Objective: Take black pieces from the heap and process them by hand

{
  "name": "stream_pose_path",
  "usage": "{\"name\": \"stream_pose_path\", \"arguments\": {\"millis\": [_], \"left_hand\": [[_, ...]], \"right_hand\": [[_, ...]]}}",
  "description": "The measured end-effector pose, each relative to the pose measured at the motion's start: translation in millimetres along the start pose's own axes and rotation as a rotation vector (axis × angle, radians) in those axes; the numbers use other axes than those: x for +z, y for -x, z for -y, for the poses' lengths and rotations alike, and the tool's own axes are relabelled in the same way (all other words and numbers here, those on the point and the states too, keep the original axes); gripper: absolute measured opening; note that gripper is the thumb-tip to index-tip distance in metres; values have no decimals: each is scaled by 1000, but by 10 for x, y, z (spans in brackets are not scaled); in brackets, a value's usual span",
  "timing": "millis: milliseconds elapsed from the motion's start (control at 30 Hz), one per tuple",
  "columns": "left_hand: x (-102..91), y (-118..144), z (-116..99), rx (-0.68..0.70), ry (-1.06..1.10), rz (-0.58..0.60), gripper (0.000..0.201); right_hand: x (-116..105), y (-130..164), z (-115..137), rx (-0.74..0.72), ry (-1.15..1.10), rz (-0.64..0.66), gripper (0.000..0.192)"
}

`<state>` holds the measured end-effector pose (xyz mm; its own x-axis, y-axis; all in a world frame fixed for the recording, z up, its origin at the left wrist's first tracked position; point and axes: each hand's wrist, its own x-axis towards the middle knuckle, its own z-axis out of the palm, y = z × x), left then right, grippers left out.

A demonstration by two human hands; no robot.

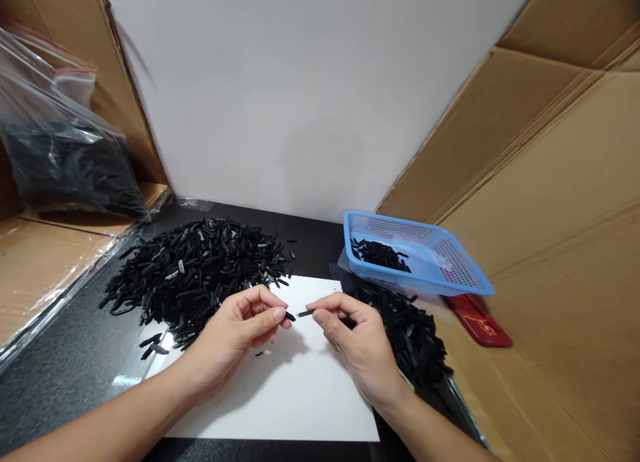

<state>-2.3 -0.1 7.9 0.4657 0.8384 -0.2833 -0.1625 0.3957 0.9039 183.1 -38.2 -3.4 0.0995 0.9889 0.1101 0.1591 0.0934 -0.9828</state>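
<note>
Frame centre: left hand pinches small black piece, right hand pinches thin black strip. Both likely light, stiff, brittle; best gripped gently mid-length.

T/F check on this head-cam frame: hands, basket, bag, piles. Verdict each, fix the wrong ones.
1. The left hand pinches a small black piece above the white sheet. True.
2. The right hand pinches a thin black strip. True.
3. The blue basket holds some black pieces. True.
4. The blue basket sits on the white sheet. False: it is to the right of the sheet.
5. The plastic bag is on the picture's right side. False: the plastic bag is at the left.
6. The only pile is on the left. False: there is a left pile and a right pile.
</note>
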Motion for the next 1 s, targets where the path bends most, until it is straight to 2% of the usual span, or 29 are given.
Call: {"name": "stream_pose_path", "arguments": {"millis": [100, 133, 233, 300, 400, 500, 567, 733, 1000], "left_hand": [[4, -3, 5, 5, -7, -50, 24], [6, -6, 9, 3, -16, -67, 24], [11, -19, 23, -3, -44, -100, 24], [9, -31, 31, -1, -50, -103, 23], [-1, -44, 38, 10, -58, -103, 22], [-10, -42, 39, 11, -73, -97, 22], [-11, -32, 37, 8, -82, -85, 23], [-7, -13, 29, 40, -97, -64, 23], [-25, -31, 60, 66, -120, -32, 19]], "right_hand": [[-249, -71, 133, -26, 449, 97, 19], [-354, -90, 174, -17, 633, 86, 17], [-628, -115, 251, 130, 1092, 120, 16], [-711, -112, 265, 182, 1228, 142, 17], [-642, -97, 247, 93, 1102, 84, 17], [-421, -65, 193, -68, 744, 66, 25], [-263, -32, 144, -105, 540, 83, 26], [-37, 36, 44, -44, 273, 124, 28], [43, 71, 21, -9, 120, 96, 23]]}}
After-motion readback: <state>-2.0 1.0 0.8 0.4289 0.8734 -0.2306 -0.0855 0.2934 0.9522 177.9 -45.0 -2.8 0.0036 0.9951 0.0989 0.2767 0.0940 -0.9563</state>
